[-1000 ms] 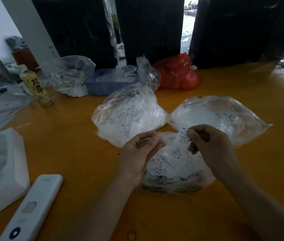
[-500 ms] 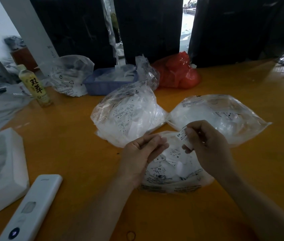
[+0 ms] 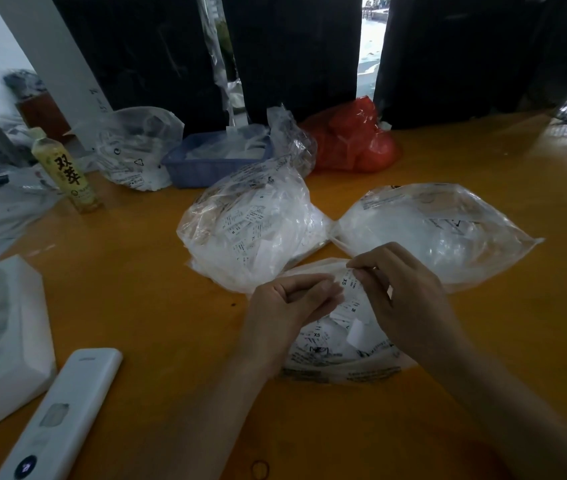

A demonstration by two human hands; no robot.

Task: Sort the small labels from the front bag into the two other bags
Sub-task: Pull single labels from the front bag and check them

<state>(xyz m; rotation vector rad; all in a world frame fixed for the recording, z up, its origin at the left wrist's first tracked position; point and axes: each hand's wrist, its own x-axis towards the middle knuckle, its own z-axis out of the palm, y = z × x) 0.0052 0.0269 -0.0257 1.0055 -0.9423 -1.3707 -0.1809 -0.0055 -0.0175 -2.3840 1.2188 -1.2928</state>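
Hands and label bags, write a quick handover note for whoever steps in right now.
Right hand: pinches a label marked XS above the front bag.
Left hand: fingers curled beside that label; I cannot tell whether it holds anything.
Left bag and right bag lie just behind the front bag, both already holding labels.
Done: part of the sorting.
Left: drop this label in its bag, then sort the many labels in the front bag.

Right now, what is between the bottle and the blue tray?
A crumpled clear bag sits between the bottle and the blue tray, seen from the head view.
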